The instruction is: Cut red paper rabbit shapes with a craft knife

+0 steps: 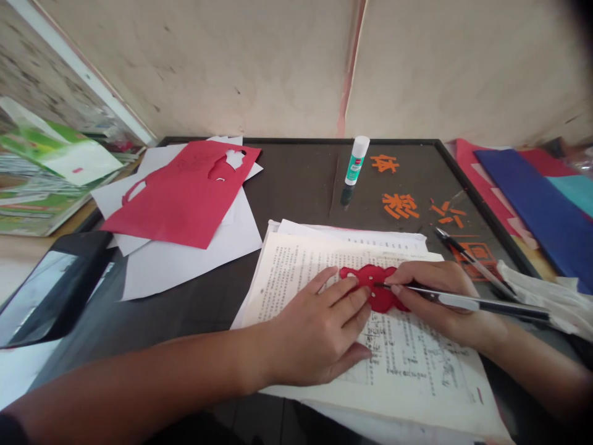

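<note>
A small red paper cutout (380, 303) with wavy edges and little holes lies on an open printed book (315, 266). My left hand (324, 327) rests flat across the cutout's left part, fingers stretched and spread. From the right, my right hand (440, 296) pinches a slim black-and-silver pen-like tool (491, 306). Its thin dark tip meets the middle of the red paper; whether it is a pen or a blade I cannot tell.
A red sheet with cut-out openings (185, 198) lies over white papers (194, 266) at left, by a black phone-like device (50, 290). A glue stick (356, 162) stands behind the book. Orange paper characters (401, 207), a pen (472, 259) and coloured sheets (523, 204) are at right.
</note>
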